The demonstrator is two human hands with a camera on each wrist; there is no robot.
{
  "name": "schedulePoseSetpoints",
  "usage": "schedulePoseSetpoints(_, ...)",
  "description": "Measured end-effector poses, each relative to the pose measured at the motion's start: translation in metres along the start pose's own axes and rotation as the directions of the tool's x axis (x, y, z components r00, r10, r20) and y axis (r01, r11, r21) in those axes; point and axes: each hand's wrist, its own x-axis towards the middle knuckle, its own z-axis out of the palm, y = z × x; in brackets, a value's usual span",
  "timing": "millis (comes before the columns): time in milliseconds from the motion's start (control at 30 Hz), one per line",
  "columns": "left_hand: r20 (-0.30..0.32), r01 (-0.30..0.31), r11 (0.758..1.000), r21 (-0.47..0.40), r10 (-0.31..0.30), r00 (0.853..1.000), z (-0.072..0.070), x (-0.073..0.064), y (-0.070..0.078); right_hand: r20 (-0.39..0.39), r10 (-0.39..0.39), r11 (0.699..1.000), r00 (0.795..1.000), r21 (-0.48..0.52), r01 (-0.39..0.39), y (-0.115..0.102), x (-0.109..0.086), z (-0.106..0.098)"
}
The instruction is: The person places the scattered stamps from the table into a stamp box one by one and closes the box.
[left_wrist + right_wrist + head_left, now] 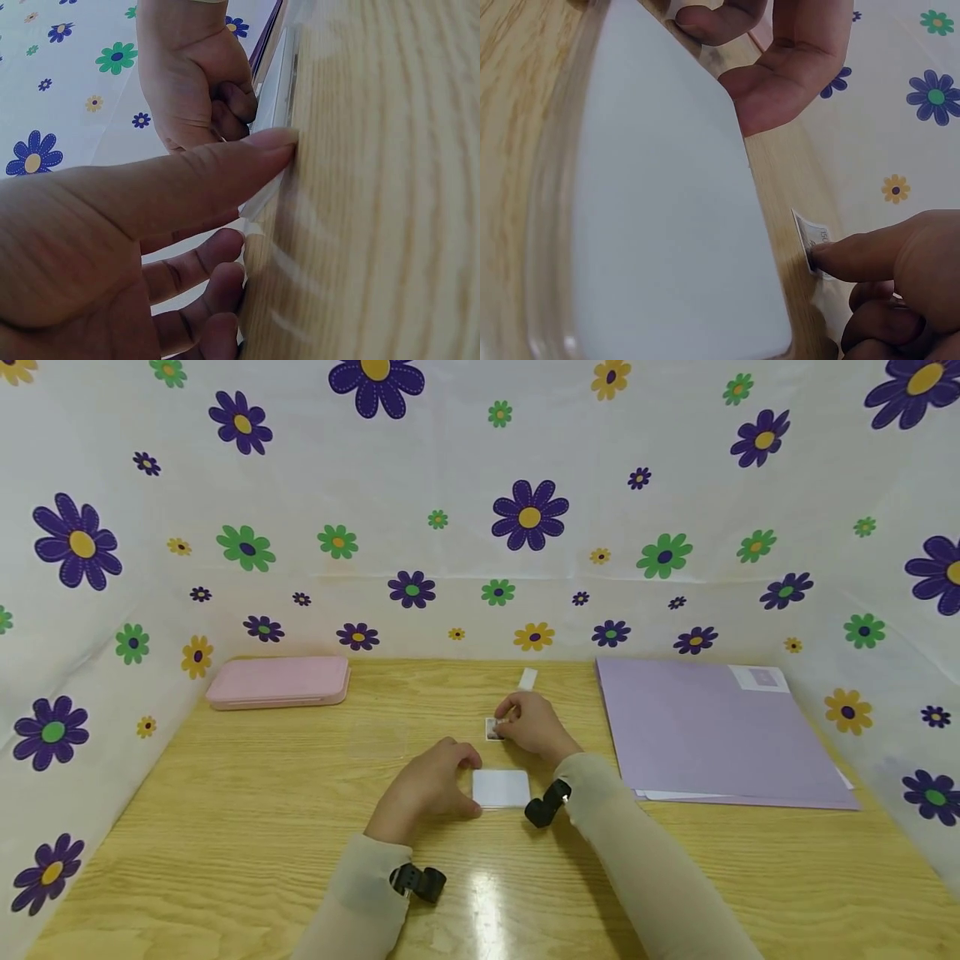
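Observation:
A white rectangular card-like slab [501,788] with a clear border lies flat on the wooden table; it fills much of the right wrist view. My left hand [431,781] holds its left end, thumb at the near corner and forefinger at the far one. Beyond the slab, my right hand [534,724] pinches a small printed paper piece [812,244], stamp-like with a white border and dark picture. The right thumb covers part of the print, and its other fingers are curled under. A small white strip [528,678] lies just past the right hand.
A faint clear plastic sheet [381,739] lies left of the hands. At the back left is a pink case [279,682]. Purple folders [720,735] with white sheets poking out lie to the right. A flowered cloth [450,460] stands behind and beside the table [247,827].

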Motion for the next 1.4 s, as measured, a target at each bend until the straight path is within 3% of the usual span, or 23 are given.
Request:
schedulePoseSetpoints(267,-0.002,-0.016,1.0,0.003,0.016,1.0,-0.001,-0.001,0.001,-0.056,0.03,1.0,0.998,0.0,-0.03,0.0,-0.001,0.001)
schedulePoseSetpoints(467,-0.005,-0.029,1.0,0.003,0.029,1.0,-0.001,-0.002,0.0,-0.071,0.008,1.0,0.997,-0.012,-0.009,-0.001,-0.003,0.001)
schedulePoseSetpoints(833,-0.009,-0.019,1.0,-0.012,0.019,1.0,0.0,-0.001,-0.001,-0.027,-0.01,1.0,1.0,0.024,0.01,-0.008,-0.012,-0.004)
schedulePoseSetpoints(1267,0.003,-0.006,0.999,-0.034,0.006,1.0,-0.002,0.0,-0.004,0.022,-0.08,0.996,0.997,-0.043,0.081,-0.013,-0.016,-0.011)
schedulePoseSetpoints(1400,0.001,-0.013,0.999,-0.033,0.013,1.0,-0.002,0.0,-0.004,0.026,-0.069,0.997,0.997,-0.032,0.07,-0.01,-0.017,-0.014)
